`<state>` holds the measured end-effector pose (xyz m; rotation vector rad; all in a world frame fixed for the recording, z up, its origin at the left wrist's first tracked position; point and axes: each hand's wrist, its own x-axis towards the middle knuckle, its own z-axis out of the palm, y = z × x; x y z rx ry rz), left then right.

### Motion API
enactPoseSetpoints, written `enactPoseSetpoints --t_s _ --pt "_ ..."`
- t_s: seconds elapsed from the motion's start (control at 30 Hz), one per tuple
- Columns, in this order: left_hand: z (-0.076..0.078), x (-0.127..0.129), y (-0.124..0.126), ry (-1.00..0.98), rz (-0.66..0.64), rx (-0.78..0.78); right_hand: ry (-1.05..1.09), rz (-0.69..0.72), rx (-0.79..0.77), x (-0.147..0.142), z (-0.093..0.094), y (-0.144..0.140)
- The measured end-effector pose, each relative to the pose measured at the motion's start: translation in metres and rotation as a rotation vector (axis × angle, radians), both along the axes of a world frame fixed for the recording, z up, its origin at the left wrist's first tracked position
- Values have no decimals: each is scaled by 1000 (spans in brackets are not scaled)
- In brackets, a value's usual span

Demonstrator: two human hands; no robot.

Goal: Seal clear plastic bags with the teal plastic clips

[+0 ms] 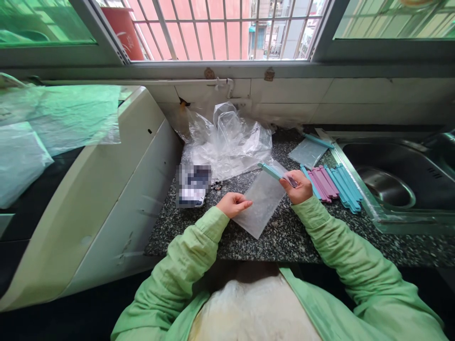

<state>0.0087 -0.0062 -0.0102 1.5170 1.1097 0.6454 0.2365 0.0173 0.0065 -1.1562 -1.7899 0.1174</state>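
Observation:
A small clear plastic bag (pixel 261 203) lies on the speckled granite counter (pixel 284 237) in front of me. My left hand (pixel 232 203) pinches its left edge. My right hand (pixel 298 185) holds the bag's top right corner together with a teal sealing clip (pixel 270 170) that sits along the bag's top edge. Just right of that hand lies a row of pink clips (pixel 324 183) and teal clips (pixel 344 187).
A heap of crumpled clear plastic bags (pixel 227 139) sits at the back of the counter. Another small bag with a teal clip (pixel 310 150) lies near the steel sink (pixel 394 182). A blurred phone-like object (pixel 194 185) rests at left, beside a white appliance (pixel 106 189).

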Motion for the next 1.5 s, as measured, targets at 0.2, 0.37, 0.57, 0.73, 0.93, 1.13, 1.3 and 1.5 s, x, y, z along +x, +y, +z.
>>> enactPoseSetpoints --t_s 0.2,0.37,0.57,0.73,0.93,1.13,1.3,1.5 --pt "1 -4 -2 -19 50 -27 93 -98 -58 8 -1 3" --pt "3 -2 2 -55 67 -6 140 -186 -67 8 0 3" --pt "3 -6 2 -67 85 21 154 -135 -110 7 3 1" --pt "5 -17 -2 -19 -239 -25 187 -11 -245 9 6 0" --pt "18 -17 2 -49 -455 -109 158 199 -566 8 12 0" --pt "19 6 14 -190 -69 1 92 444 -827 -6 8 -1" --pt "15 14 17 -150 132 202 131 407 -846 -15 6 -2" --pt "15 6 19 -173 405 341 380 328 -889 -20 0 1"
